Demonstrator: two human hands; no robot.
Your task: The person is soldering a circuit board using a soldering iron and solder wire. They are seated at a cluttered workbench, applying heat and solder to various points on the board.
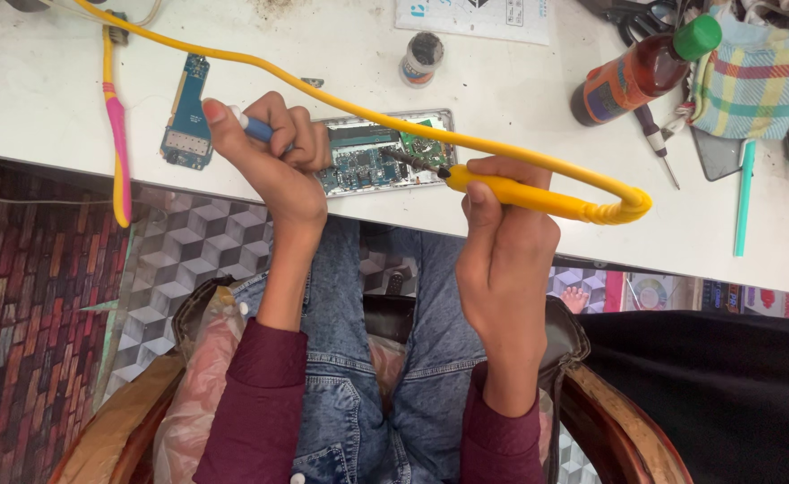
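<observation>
An opened phone (385, 159) lies near the white table's front edge, its green and blue circuit board bare. My right hand (502, 246) grips a yellow soldering iron (520, 193); its dark tip touches the board at the phone's right part. The iron's yellow cable (260, 63) loops back across the table to the upper left. My left hand (264, 157) rests on the phone's left end and holds a thin tool with a blue and white handle (253, 127), pointed at the board.
A loose blue circuit board (186, 121) lies left of the phone, beside a pink and yellow cable (116, 134). A small round tin (421, 58), a brown bottle with a green cap (645, 67), a screwdriver (656, 143), a checked cloth (753, 81) and a green stick (744, 197) stand further back and right.
</observation>
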